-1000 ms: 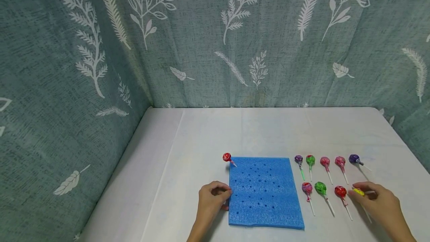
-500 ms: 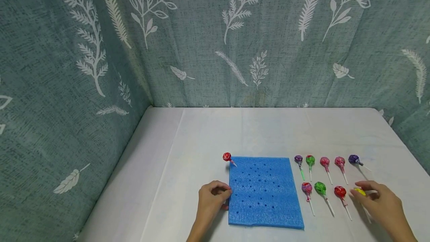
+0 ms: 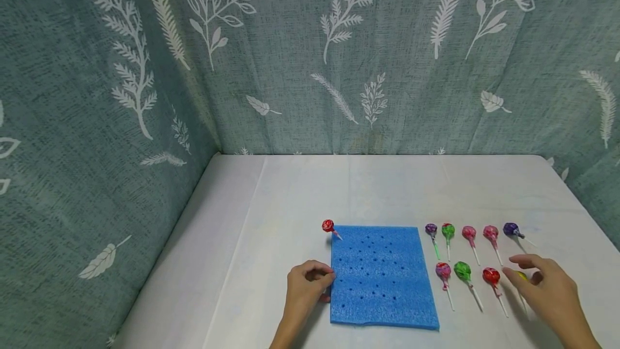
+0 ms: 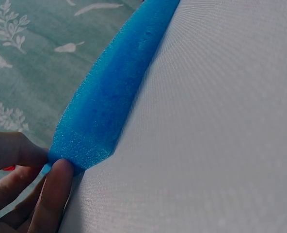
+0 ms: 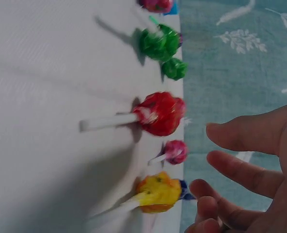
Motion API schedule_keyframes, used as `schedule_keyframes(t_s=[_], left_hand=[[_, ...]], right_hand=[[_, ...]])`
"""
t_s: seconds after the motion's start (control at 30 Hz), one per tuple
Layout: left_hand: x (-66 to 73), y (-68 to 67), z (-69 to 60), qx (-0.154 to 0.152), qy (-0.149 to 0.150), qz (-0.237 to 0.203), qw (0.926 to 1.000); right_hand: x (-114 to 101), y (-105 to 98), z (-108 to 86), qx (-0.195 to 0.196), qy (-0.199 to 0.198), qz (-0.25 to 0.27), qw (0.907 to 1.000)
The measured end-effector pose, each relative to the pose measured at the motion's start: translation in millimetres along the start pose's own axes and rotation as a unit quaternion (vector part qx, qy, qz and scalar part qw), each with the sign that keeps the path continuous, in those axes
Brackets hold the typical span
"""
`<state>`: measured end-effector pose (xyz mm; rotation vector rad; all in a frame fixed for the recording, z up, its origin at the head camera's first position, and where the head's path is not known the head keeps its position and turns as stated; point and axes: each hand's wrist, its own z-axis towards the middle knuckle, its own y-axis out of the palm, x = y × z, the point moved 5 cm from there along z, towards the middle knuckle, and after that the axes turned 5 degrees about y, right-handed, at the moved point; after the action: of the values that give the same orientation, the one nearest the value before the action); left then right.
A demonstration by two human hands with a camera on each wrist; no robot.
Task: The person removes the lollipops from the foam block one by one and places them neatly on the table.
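A blue foam board dotted with small holes lies on the table. My left hand pinches its left edge between thumb and fingers, seen closely on the foam board in the left wrist view. One red lollipop stands tilted in the board's far left corner. At the right, my right hand hovers with its fingers apart, holding nothing. Beneath it a yellow lollipop lies on the table, mostly hidden by the fingers in the head view. Beside that is a red lollipop.
Right of the board, more lollipops lie in two rows: a green lollipop, a purple-and-red lollipop and, in the far row, several others including a dark purple lollipop. A patterned green curtain hangs behind the white table.
The yellow lollipop was at my right fingertips; the fingers have now parted from it and it lies on the table. My left hand and the board have stayed put.
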<state>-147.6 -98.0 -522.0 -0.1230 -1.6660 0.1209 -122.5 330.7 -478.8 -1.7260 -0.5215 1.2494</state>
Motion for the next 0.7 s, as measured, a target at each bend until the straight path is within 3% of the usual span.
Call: schedule_keyframes(t_s=[0.37,0.7], left_hand=[[0.7,-0.2,-0.8,0.001,0.004,0.0,1.0],[1.9,0.0,-0.6,0.001,0.004,-0.007,1.0]], right_hand=[[-32.7,-11.0,-15.1,-0.005,-0.055,0.035,0.9978],[-65.7,-7.5,-28.6,-0.01,-0.102,0.063,0.9927]])
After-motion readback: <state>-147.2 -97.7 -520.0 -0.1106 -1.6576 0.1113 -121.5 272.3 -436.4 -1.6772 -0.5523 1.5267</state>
